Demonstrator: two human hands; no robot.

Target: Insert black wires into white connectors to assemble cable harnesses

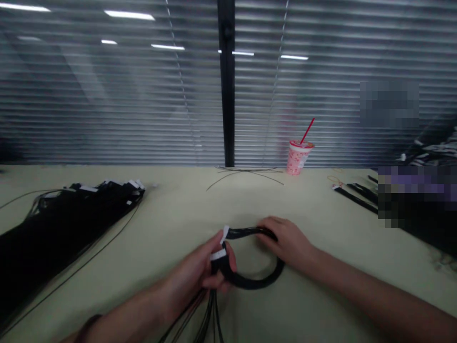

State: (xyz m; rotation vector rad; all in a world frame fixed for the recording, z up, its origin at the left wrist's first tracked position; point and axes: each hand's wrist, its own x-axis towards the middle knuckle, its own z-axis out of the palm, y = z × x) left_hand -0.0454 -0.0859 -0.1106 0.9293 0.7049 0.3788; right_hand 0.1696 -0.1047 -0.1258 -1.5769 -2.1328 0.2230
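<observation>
A black cable bundle (255, 284) is bent into a loop above the pale table. My left hand (217, 269) is closed around it at the loop's left side, where two white labels (218, 255) show. Several loose thin cable ends (210, 314) hang down below that hand toward the bottom edge. On the loop's upper right, my right hand (282, 238) is closed over the bundle, its fingertips partly hidden behind the cables.
A large pile of black cables (71, 224) with white tags lies at left, another stack (357, 197) at right. Loose thin wires (246, 171) and a pink cup (298, 157) with a red straw are by the blinds (143, 105). The table (185, 200) is pale.
</observation>
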